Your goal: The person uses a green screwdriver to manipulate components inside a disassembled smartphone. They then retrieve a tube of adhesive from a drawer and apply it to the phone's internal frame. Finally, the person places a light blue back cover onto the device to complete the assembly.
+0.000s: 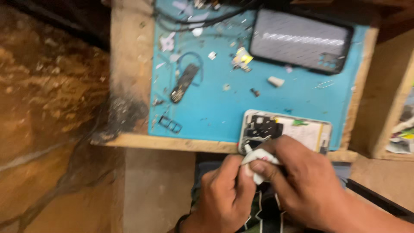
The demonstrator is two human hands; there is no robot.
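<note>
Right at the bottom edge, both hands meet over the lap: the left hand (224,194) and right hand (302,181) pinch 1 small white tube (257,159) between their fingertips, a tight, narrow hold, its tip aimed at what lies just beyond. Just past that pinch sits an opened phone (284,131), back off, dark parts and a pale battery showing, on the near edge of a blue work mat (215,103). Further out and left of the hold lies a slim black strip part (184,83); further out and right, a dark rear cover (302,41). Small bits are scattered across the mat, too blurred to name.
</note>
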